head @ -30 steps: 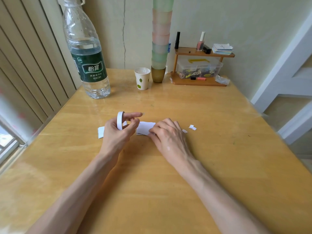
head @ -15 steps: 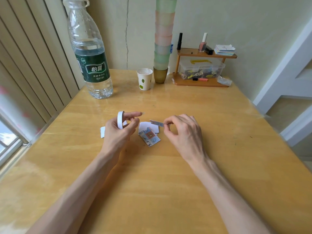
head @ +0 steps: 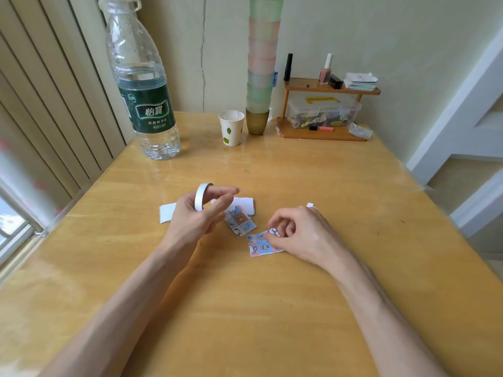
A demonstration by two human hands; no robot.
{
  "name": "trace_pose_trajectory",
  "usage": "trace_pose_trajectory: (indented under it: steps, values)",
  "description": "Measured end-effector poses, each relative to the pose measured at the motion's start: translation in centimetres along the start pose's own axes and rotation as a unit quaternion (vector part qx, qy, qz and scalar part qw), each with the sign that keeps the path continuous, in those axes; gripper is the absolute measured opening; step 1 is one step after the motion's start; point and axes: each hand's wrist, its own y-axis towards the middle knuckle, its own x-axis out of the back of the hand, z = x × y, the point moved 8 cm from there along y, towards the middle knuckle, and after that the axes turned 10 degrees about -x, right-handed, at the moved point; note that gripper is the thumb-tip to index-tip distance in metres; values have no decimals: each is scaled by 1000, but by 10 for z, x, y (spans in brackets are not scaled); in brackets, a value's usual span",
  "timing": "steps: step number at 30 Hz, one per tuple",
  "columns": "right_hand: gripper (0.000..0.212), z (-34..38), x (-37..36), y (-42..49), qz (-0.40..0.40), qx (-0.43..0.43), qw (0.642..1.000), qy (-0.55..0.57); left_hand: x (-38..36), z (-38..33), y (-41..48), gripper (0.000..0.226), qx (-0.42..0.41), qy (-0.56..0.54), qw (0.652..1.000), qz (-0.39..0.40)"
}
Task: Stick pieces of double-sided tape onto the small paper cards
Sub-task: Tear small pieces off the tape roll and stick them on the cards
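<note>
My left hand [head: 194, 216] holds a white roll of double-sided tape [head: 201, 196] upright on its index finger, above the table. My right hand [head: 302, 234] rests its fingertips on a patterned paper card [head: 258, 245] lying flat on the table, pinching its top edge. A second patterned card [head: 241, 223] lies between my hands, partly under my left fingers. White cards [head: 246, 204] lie just behind it, and another white card [head: 167, 212] shows to the left of my left hand. A tiny white scrap [head: 310, 205] lies beyond my right hand.
A large water bottle [head: 144, 104] stands at the back left. A paper cup [head: 231, 127] and a tall stack of plastic cups [head: 260, 77] stand at the back. A wooden shelf [head: 324, 131] with a clear box and bottles fills the back right corner.
My right hand lifted a card from the pile, carried it toward me and to the right, and set it patterned side up on the table. My left hand kept the tape roll still.
</note>
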Motion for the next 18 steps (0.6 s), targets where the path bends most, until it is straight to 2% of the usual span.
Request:
trace_pose_trajectory:
  steps: [3, 5, 7, 10, 13, 18]
  values:
    - [27, 7, 6, -2, -50, 17, 998, -42, -10, 7, -3, 23, 40, -25, 997, 63]
    - [26, 10, 9, -3, -49, 5, 995, 86, -14, 9, -5, 24, 54, -32, 993, 98]
    - [26, 15, 4, -3, 8, -24, 969, 247, -19, 9, -7, 22, 60, -34, 991, 119]
    - [31, 28, -5, -9, 93, -20, 932, 351, -24, 5, -10, 19, 57, -30, 988, 144]
    - [28, 31, -6, -11, 103, -27, 914, 392, -24, 3, -10, 19, 54, -31, 987, 148]
    - [17, 23, -1, -9, 77, -36, 907, 413, -24, 6, -11, 16, 67, -37, 988, 133]
